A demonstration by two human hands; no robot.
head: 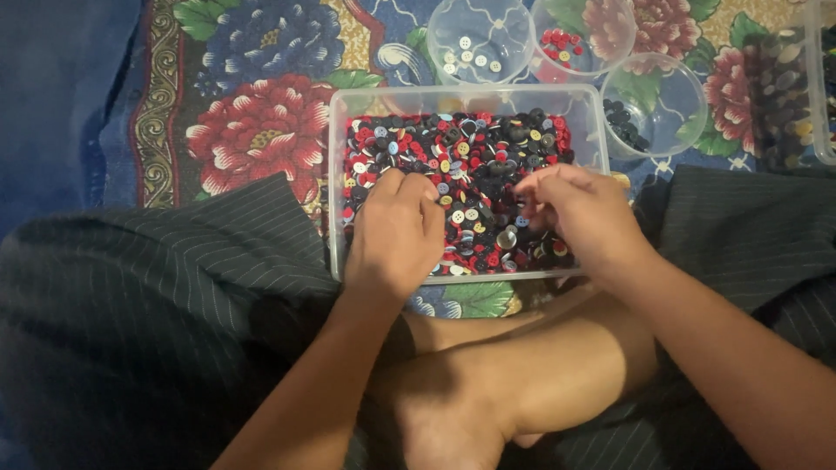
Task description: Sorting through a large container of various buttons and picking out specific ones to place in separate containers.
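A clear rectangular plastic tub (335,157) sits in front of my crossed legs, filled with several mixed buttons (470,148) in red, black, white and blue. My left hand (396,231) rests curled on the buttons at the tub's left side, fingers bent down into the pile. My right hand (579,213) is over the right side, fingertips pinched together among the buttons; whether a button is between them I cannot tell.
Three clear round bowls stand behind the tub: one with white buttons (470,54), one with red buttons (562,43), one with black buttons (625,122). Another clear container (814,96) is at the far right. All rest on a flowered cloth (261,113).
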